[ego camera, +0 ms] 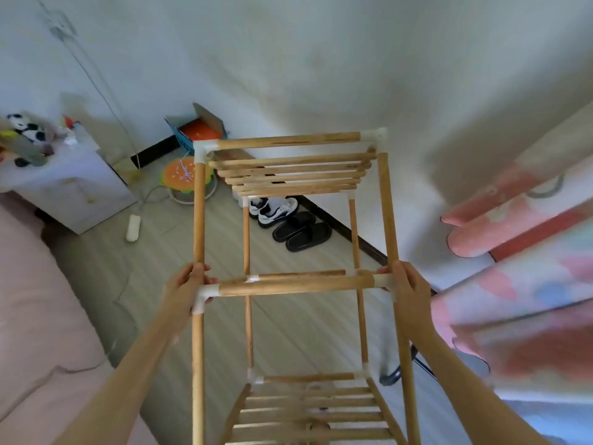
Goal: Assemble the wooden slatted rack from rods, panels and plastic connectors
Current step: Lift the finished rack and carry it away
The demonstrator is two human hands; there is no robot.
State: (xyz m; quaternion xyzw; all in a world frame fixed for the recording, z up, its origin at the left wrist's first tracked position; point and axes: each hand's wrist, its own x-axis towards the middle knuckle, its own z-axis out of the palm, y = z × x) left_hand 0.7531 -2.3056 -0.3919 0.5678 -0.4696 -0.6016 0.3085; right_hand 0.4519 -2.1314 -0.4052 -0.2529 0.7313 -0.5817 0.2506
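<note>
The left hand [187,284] curls around the near left post of the wooden rack [295,284], gripping just above a white plastic connector [205,295]. The right hand [406,285] grips the opposite post at the same height, its fingers wrapped around a second connector [383,281]. Between the 2 hands runs a horizontal cross rod [296,285], seated in both connectors.

The rack is held up in front of the person, seen along its length, so the far end points toward the wall [353,75]. It appears largely built: 4 long posts are joined by connectors, 1 slatted panel [292,175] sits at the far end, and another slatted panel [308,412] sits at the near end. The middle level, where the hands are, shows only rods and no slats, so a panel may still be missing there; that is a judgement, since the design is not known.

Room around the rack is tight. Just right of it hangs a pink patterned curtain [519,252], close to the right arm. Left of it lies a pink bed or sofa edge [38,316]. Beyond its far end, on the floor, are black slippers [301,232], white sneakers [276,208] and a round orange toy [184,175]; a white cabinet [73,187] stands farther left. Open grey floor lies directly beneath the rack.
</note>
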